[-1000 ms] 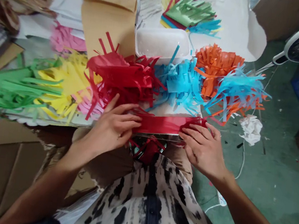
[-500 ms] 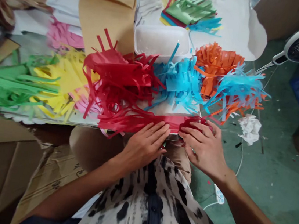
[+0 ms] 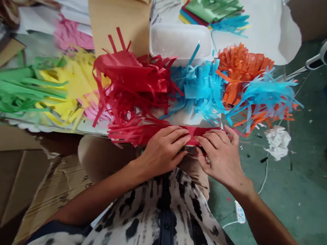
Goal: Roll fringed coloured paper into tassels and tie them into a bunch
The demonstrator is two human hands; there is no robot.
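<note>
Red paper, one strip [image 3: 135, 130] of it, thin and glossy, lies along the near edge of the table surface [image 3: 89, 127], close to the near right corner; its left end is cut into many narrow ribbons, and a plain section shows between the two hands. The left hand [image 3: 164, 145] rests on its middle, fingers together and slightly bent, thumb held apart, closed around nothing. The right hand [image 3: 220, 154] covers the right end with loosely curved fingers, its thumb towards the near edge; whether it pinches the paper I cannot tell. The fingers of both hands nearly meet.

Just behind the strip is one heap of red fringe [image 3: 135, 80], crumpled and loose. Towards the left edge come one yellow bunch [image 3: 72, 77] and one green bunch [image 3: 10, 87], with two patches of pink fringe [image 3: 72, 36], one near the yellow, one farther back. Rightward stand two blue bunches [image 3: 203, 88]; the second overlaps some orange fringe [image 3: 246, 67] and juts past the right edge.

Beyond this row are one white plastic tray [image 3: 179, 41] and, left of it, one brown paper envelope [image 3: 119, 17]. Near the far edge lies one multicoloured stack of fringe [image 3: 214, 6], green uppermost.
</note>
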